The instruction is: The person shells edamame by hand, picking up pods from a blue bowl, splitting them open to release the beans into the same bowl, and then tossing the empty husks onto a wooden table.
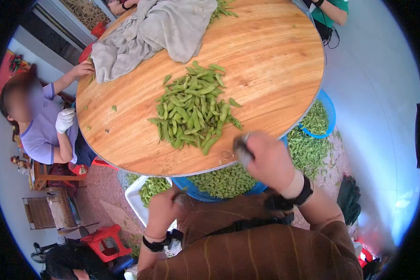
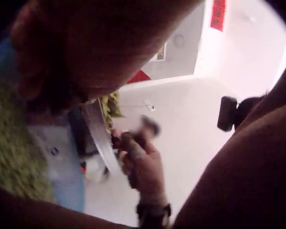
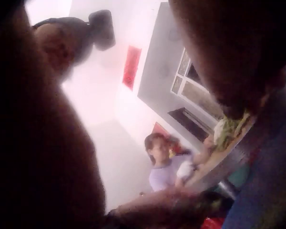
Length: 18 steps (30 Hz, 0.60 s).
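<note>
A heap of green soybean pods (image 1: pixel 191 107) lies on the round wooden table (image 1: pixel 275 65) in the head view. My right hand (image 1: pixel 270 161) is over the table's near edge, right of the heap, its fingers bent and covered at the tips by something dark and grey. Lower down, my left hand (image 1: pixel 163 212) hangs over my lap beside a white basin (image 1: pixel 136 200) with green pieces in it. Between the hands, under the table edge, a blue basin (image 1: pixel 181 184) holds shelled green beans (image 1: pixel 226 181). Blur and shadow hide what the fingertips hold.
A grey cloth (image 1: pixel 149 32) covers the table's far side. A person in a lilac shirt (image 1: pixel 44 126) sits at the left, one hand gloved. Another blue basin (image 1: pixel 330 112) and loose green pods (image 1: pixel 308 154) are on the floor at right. A red stool (image 1: pixel 106 242) stands lower left.
</note>
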Available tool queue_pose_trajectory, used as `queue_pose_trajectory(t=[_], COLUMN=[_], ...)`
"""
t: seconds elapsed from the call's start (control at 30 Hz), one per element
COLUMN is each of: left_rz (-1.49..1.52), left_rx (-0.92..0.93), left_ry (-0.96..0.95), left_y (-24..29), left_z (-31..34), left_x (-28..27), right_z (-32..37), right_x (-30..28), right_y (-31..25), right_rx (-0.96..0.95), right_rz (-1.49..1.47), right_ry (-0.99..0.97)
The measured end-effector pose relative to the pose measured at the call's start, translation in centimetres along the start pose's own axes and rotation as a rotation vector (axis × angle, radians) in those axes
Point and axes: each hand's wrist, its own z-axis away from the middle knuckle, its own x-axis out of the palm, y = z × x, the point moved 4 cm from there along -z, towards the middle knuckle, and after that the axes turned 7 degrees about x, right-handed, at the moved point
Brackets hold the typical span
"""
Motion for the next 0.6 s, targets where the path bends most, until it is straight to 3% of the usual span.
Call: queue_pose_trajectory(t=[0.03,0.1,0.13,0.2,0.27,0.33,0.4,0.6], left_rz=[-0.001,-0.351,-0.353,0.025,0.154,0.436,0.682,1.115], left_rx=[-0.001,-0.276,-0.279,-0.183,-0.177,0.023,0.083,-0.038], left_ry=[0.000,0.065,0.071,0.188,0.178,0.099,-0.042,-0.238], left_y=[-0.8,-2.9,-2.9,-2.6,-1.6,1.4,4.6,10.0], left_z=[0.6,1.7,1.7,1.7,0.8,-1.1,-3.0,-7.7], left_x=[-0.4,-1.5,-1.8,-2.4,-1.8,-1.3,-0.5,2.6], right_z=[-0.9,-2.5,-2.9,-3.2,-2.8,-2.0,-0.8,2.6], right_x=[0.1,0.4,0.6,0.7,0.2,-0.3,-1.1,-1.2], right_y=[0.4,1.8,2.0,2.5,2.9,2.8,2.5,-0.4], right_rx=[0.000,0.174,0.168,0.190,0.223,0.265,0.396,0.298], right_rz=[-0.002,0.131,0.128,0.126,0.104,0.090,-0.183,-0.359], right_ry=[0.000,0.036,0.038,0.024,0.007,-0.005,-0.055,-0.172])
